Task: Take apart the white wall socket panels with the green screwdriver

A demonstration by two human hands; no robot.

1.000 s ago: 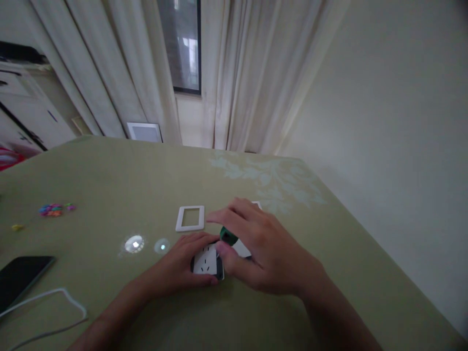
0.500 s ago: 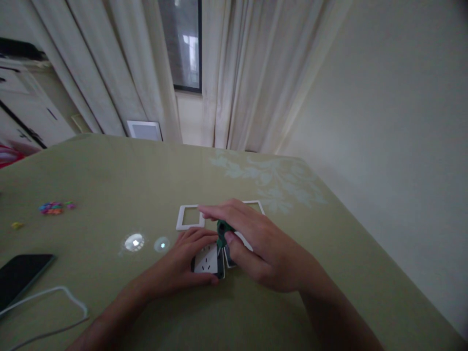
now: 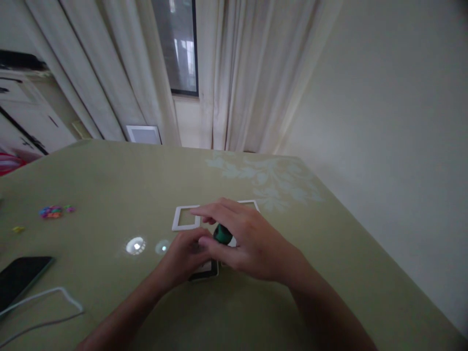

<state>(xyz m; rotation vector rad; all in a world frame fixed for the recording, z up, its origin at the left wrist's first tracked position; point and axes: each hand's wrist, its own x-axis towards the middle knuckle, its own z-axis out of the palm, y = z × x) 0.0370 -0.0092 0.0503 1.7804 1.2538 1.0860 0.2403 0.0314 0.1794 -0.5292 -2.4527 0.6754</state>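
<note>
Fingers of the left hand [image 3: 183,261] press down on the socket plate [image 3: 204,270], which lies flat on the green worktop [image 3: 109,185], just this side of the white frame [image 3: 185,218]. The right hand [image 3: 252,246] is closed around a small green-handled tool [image 3: 222,234] right above the plate. If the tool tip slips, it could poke the holding fingers. If the left hand lets go, the plate might slide toward the frame.
</note>
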